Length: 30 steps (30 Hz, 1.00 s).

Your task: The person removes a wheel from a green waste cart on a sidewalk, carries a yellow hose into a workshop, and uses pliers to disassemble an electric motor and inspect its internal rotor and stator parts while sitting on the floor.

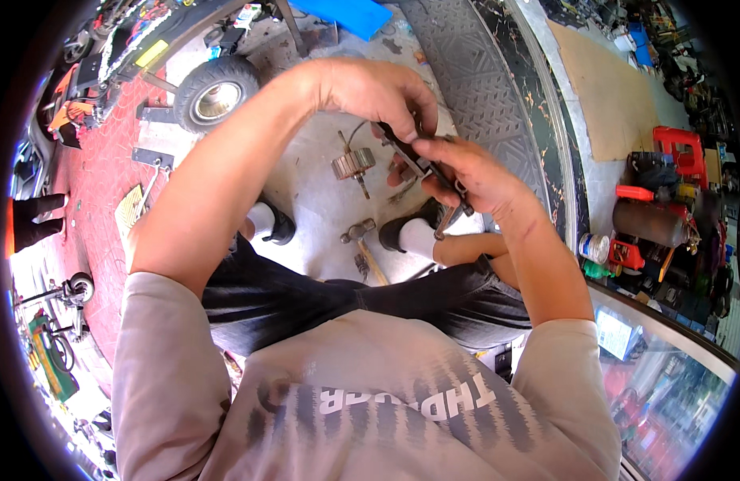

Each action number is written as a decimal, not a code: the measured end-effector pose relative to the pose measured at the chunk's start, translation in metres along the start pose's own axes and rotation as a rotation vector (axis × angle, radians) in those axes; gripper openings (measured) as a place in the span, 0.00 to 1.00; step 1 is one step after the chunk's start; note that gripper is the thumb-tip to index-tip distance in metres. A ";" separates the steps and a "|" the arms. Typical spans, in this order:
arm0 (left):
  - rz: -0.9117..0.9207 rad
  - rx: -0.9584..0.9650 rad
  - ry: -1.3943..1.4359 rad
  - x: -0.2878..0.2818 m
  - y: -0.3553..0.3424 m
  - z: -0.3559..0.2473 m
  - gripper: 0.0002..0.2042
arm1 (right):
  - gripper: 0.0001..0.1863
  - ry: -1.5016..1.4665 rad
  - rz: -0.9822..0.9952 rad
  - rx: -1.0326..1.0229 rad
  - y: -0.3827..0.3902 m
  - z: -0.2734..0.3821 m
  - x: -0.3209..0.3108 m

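Over the pale floor, both my hands are closed on one long dark metal part (419, 165). My left hand (384, 94) comes over its far end, with thumb and fingers pinching it. Around the near end curl the fingers of my right hand (481, 175); its thumb points toward my left fingertips. The part slants from far left to near right. Its exact kind cannot be made out, as my fingers cover much of it. A rotor with a shaft through it (353, 163) lies on the floor to the left of my hands. Nearer me is a hammer (368, 247).
A small wheel with a black tyre (217, 99) stands far left beside a dark frame. Ridged grey plating (498, 96) runs along the right. Beyond it are red tools and a brown cylinder (649, 222). A glass case (667, 377) stands near right. A bystander's legs (41, 206) show far left.
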<state>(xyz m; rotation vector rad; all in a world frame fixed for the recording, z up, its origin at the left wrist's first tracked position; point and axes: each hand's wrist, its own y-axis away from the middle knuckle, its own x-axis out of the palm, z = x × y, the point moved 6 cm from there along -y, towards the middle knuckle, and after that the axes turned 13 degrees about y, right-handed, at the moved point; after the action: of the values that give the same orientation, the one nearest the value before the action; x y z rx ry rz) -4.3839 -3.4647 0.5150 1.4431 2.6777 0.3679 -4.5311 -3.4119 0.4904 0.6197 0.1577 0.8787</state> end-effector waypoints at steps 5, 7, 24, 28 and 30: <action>-0.154 -0.089 -0.310 -0.001 -0.002 0.008 0.19 | 0.21 -0.001 0.026 0.037 -0.004 -0.009 -0.004; -0.165 -0.068 -0.350 0.002 -0.007 0.011 0.19 | 0.18 0.012 0.027 0.036 -0.004 -0.015 -0.008; -0.239 0.040 -0.078 0.002 -0.037 0.059 0.19 | 0.14 0.004 -0.104 0.154 -0.015 -0.052 -0.024; -0.674 -0.007 0.338 -0.028 -0.027 0.091 0.18 | 0.18 0.033 -0.143 0.159 -0.019 -0.052 -0.031; -1.135 -0.016 0.679 -0.053 -0.009 0.159 0.23 | 0.18 0.029 -0.145 0.147 -0.022 -0.051 -0.033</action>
<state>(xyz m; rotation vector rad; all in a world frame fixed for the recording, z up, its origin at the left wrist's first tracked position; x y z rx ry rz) -4.3332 -3.4855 0.3561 -0.4512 3.3734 0.8139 -4.5570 -3.4253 0.4330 0.7236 0.2924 0.7405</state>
